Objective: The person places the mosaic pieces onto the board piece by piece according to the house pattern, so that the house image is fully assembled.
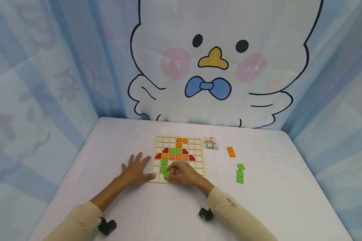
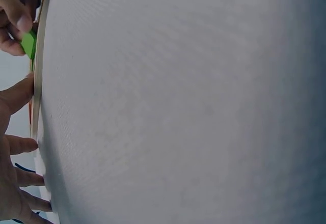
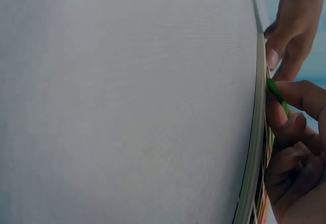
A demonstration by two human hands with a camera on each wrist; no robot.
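Note:
A wooden grid board (image 1: 199,167) lies on the table, with red, orange and green pieces set in its cells. My right hand (image 1: 182,172) pinches a green square tile (image 1: 166,174) between thumb and fingers, low over the board's lower left cells. In the right wrist view the tile (image 3: 277,95) is tilted between the fingertips. My left hand (image 1: 135,170) is spread at the board's left side, its thumb on the lower left corner and the other fingers on the tablecloth. The left wrist view shows this thumb at the board's edge (image 2: 38,89).
A small pattern card (image 1: 210,143) lies beside the board's upper right corner. Farther right are an orange rectangle (image 1: 231,152) and several loose green tiles (image 1: 240,173). Black wrist cameras (image 1: 206,214) are at both sleeves. A curtain with a cartoon bird (image 1: 214,83) stands behind the table.

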